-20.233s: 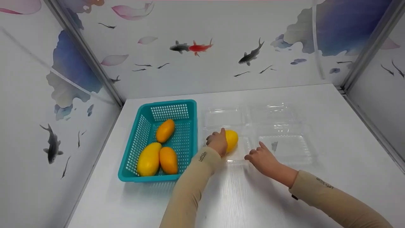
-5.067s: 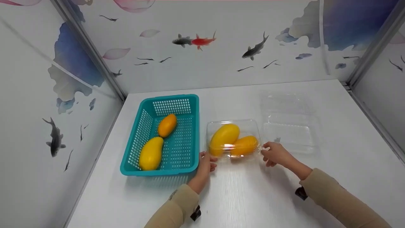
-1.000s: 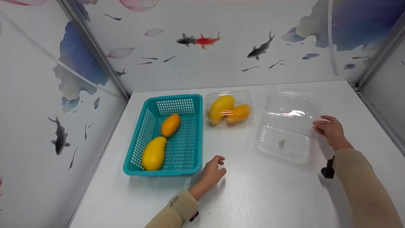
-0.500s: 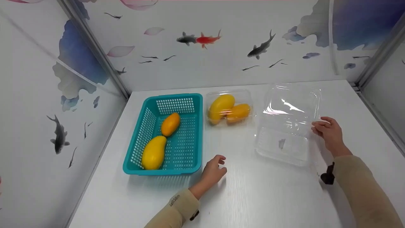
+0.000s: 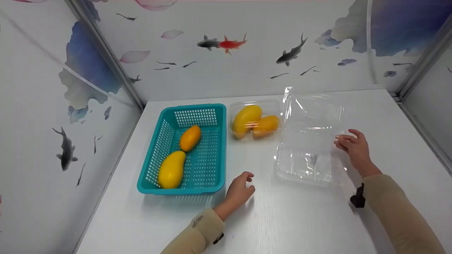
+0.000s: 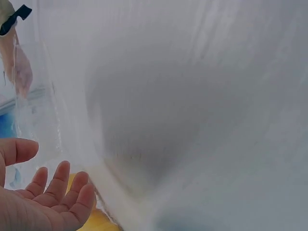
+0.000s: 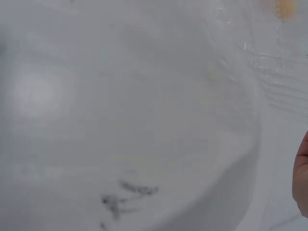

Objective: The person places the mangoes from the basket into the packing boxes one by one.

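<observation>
My right hand (image 5: pixel 353 151) pinches the right edge of an open clear plastic clamshell container (image 5: pixel 305 137), near its hinge. The container has its lid part at the back, tilted up on the left, and holds no fruit. My left hand (image 5: pixel 239 190) is over the table by the basket's front right corner, fingers loosely bent around nothing; its palm and fingers (image 6: pixel 57 190) show in the left wrist view. Only a bit of the right hand (image 7: pixel 301 178) shows at the right wrist view's edge. Behind, a closed clear clamshell (image 5: pixel 272 104) holds two mangoes (image 5: pixel 248 118).
A teal plastic basket (image 5: pixel 220 155) stands on the left of the white table (image 5: pixel 279 218), with a large yellow mango (image 5: pixel 172 170) and a smaller orange one (image 5: pixel 190 138) inside. Walls (image 5: pixel 247 81) painted with fish enclose the table at the back and both sides.
Two mangoes went from the basket into a clamshell, which was closed and moved back. In the last second my right hand has shifted the open container left, tilting it; my left hand hardly moved.
</observation>
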Motion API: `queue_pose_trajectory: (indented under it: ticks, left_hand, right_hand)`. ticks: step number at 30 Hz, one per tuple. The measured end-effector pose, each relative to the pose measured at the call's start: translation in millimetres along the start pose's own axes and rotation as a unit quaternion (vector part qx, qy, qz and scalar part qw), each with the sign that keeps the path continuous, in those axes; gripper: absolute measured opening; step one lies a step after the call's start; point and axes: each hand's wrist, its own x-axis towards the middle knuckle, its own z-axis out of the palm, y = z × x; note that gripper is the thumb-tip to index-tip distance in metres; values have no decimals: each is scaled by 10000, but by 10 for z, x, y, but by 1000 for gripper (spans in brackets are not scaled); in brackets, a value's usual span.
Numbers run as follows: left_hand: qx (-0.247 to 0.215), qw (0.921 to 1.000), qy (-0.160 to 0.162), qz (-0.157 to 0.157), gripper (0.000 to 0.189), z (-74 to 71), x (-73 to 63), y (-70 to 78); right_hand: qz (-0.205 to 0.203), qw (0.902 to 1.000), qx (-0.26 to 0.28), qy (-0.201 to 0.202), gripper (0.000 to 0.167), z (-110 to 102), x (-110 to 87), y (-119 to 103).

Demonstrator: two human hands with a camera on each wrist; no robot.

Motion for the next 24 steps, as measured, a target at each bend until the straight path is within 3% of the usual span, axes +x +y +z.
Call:
queue_pose_trajectory:
  ticks: [8,18,21,24]
  left_hand:
    - [105,9994,186,277,30,-14,-25,9]
    - [320,9945,762,649,21,-17,-30,25]
    - [739,9873,945,1046,19,-19,-52,32]
    - [1524,9672,1005,1765,17,-9,-81,27]
  right_hand:
    - [-112,9993,-294,-224,39,207,27,97]
    - [-39,9972,-591,-460,40,567,4,242]
    - [24,9964,-666,-533,46,689,-5,289]
    - [56,9961,-680,-563,53,812,-11,332]
